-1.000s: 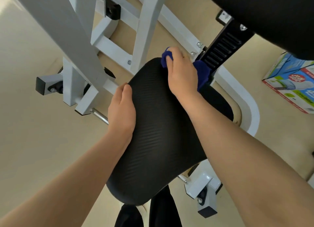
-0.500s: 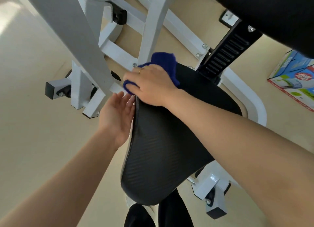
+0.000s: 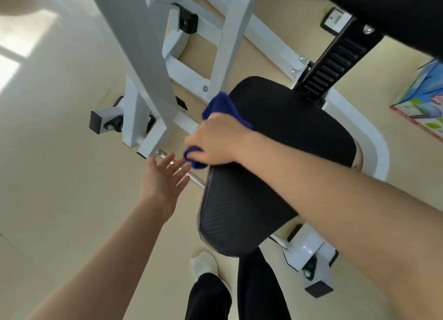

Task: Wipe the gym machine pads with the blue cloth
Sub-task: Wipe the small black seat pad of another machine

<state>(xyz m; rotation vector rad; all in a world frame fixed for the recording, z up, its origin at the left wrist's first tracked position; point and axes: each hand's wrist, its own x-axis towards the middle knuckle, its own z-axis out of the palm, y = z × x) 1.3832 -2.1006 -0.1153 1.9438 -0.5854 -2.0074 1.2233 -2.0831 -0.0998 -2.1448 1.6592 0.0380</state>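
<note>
A black ribbed seat pad of the gym machine fills the middle of the view. My right hand presses the blue cloth onto the pad's left edge; the cloth bunches out above and below my fingers. My left hand hovers just left of the pad, palm up and fingers spread, holding nothing and off the pad. A second black pad hangs at the top right.
The white metal frame of the machine rises at the left and behind the pad. A black notched adjuster runs to the upper pad. A chrome bar passes under my left fingers. A colourful box sits on the beige floor at right.
My right hand has dragged the cloth from the pad's far edge leftward and down its left side. My left hand has come off the pad's left edge and opened.
</note>
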